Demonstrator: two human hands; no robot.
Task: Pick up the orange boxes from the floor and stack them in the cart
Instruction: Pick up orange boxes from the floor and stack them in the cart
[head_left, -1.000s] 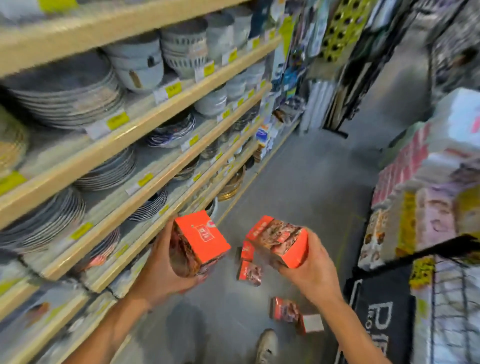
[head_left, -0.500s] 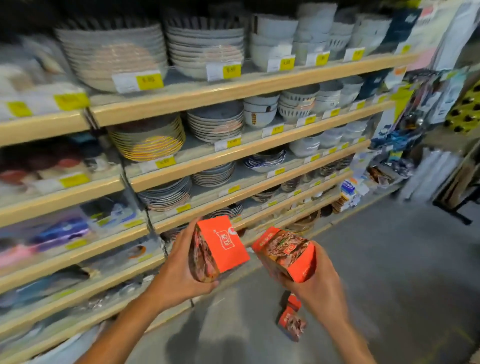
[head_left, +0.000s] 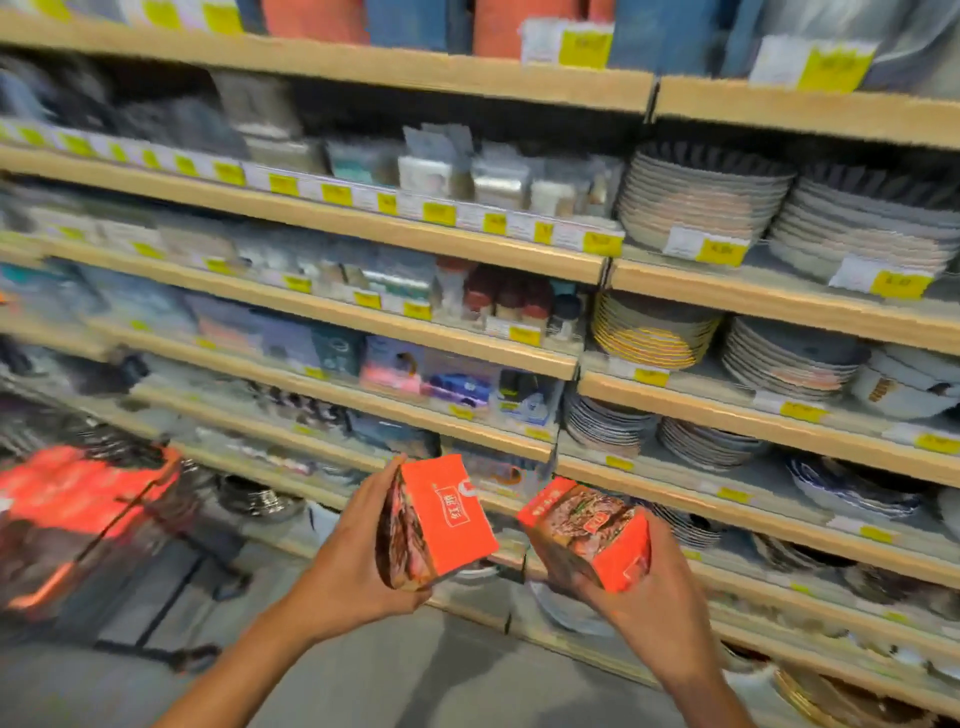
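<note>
I hold one orange box in each hand, low in the middle of the head view. My left hand (head_left: 343, 566) grips an orange box (head_left: 441, 514) from below and behind, its plain orange face with a white logo turned up. My right hand (head_left: 644, 613) grips a second orange box (head_left: 592, 530) whose food picture faces up. The two boxes are a little apart. At the left edge, blurred, a black wire cart (head_left: 104, 525) holds several orange boxes (head_left: 67, 488).
Wooden store shelves (head_left: 519, 260) fill the view ahead, stacked with plates (head_left: 696, 208), bowls and packaged goods with yellow price tags. Grey floor (head_left: 363, 680) lies below my arms, between me and the cart.
My view has swung left along the shelves. The boxes lying on the floor have left the view and the cart with orange boxes has come in at the left. Both hands keep their boxes.
</note>
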